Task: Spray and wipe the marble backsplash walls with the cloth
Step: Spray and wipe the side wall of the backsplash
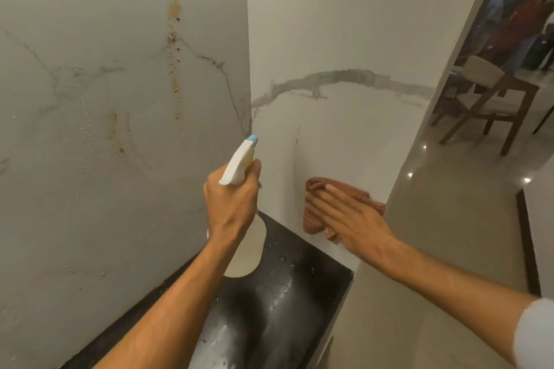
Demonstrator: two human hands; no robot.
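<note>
honestly the biggest risk from here looked like those orange-brown streaks on the left marble wall getting missed, since the cloth was way over on the right marble wall, low down near its outer edge. the droplets already sitting on the left wall could've run down onto the black counter, which was speckled wet too, and dried into marks before anyone got to them.

right hand was laid flat, fingers stretched out, pressing the reddish cloth against the wall just above the counter. pressing that close to the edge, the cloth could've slid off the corner. left hand had its fingers wrapped tight round the neck of the spray bottle, nozzle aimed up into the corner between the two walls, so a stray squeeze would've wetted the bit just wiped.

as for the bottle, the body looked pale and cloudy, mostly hidden behind the hand, so i couldn't tell how much liquid was left.
</note>
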